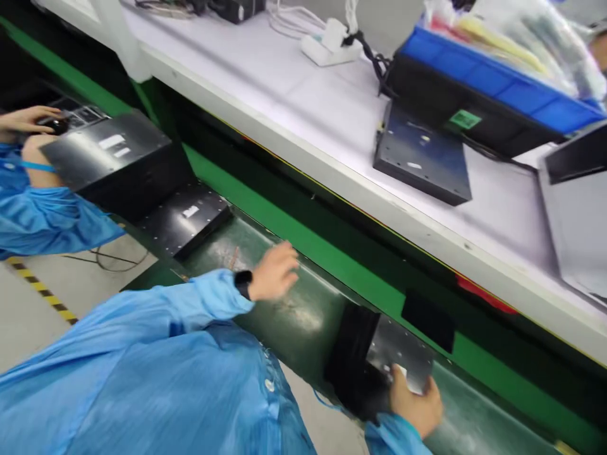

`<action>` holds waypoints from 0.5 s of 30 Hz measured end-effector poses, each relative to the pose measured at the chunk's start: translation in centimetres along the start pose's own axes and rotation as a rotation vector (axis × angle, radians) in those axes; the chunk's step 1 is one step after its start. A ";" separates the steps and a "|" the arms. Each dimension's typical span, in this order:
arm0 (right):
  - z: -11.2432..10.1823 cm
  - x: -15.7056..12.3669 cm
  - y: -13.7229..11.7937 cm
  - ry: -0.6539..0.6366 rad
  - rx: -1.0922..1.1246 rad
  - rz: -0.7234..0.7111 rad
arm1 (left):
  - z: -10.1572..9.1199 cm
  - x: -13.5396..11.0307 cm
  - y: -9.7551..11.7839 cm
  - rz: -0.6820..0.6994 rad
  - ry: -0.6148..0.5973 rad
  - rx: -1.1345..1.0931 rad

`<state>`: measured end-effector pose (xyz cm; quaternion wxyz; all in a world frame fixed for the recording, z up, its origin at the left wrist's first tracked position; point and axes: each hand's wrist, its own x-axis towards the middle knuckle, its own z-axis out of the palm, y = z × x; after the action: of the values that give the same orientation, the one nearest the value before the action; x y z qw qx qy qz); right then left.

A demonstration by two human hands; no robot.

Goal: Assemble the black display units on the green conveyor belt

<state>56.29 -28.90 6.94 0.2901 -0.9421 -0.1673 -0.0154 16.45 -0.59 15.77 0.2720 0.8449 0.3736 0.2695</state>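
Observation:
My left hand (275, 273), with a black band at its wrist, hovers over the green conveyor belt (303, 316). Its fingers are spread and hold nothing. Lower right, a black metal box (403, 347) with small screws or holes in its face lies on the belt. At its near right end my right hand (417, 404) grips it, thumb on the upper face. The undersides of those fingers are hidden, and motion blurs the hand slightly.
On the left, another person's hands (35, 120) work near a large black case (118, 151) and a flatter box (190, 212). The white bench (308, 120) beyond carries a flat black box (422, 151), a blue bin (497, 63) of bags, and a power strip (329, 47).

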 end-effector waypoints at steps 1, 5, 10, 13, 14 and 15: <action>1.7 -2.3 -2.8 -0.027 0.092 -0.007 | -4.7 -0.9 -3.6 -0.115 0.129 0.147; 11.0 -14.2 -17.0 -0.513 0.578 0.002 | -16.6 -7.3 -16.1 -0.696 0.181 0.538; 22.5 -28.8 -32.3 -1.292 0.629 0.176 | -13.8 -16.1 -20.5 -0.835 -0.262 0.462; 26.5 -36.1 -38.1 -1.527 0.598 0.270 | -11.2 -18.0 -19.0 -0.815 -0.227 0.364; 27.3 -38.0 -39.6 -1.561 0.624 0.277 | -10.9 -18.3 -18.6 -0.824 -0.196 0.320; 27.9 -39.5 -40.9 -1.571 0.660 0.274 | -10.9 -18.5 -18.3 -0.836 -0.152 0.270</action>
<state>3.85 6.12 0.91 0.3485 -0.5589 -0.2002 0.7253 -10.23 -1.71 6.75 0.2716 0.6666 0.6938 0.0224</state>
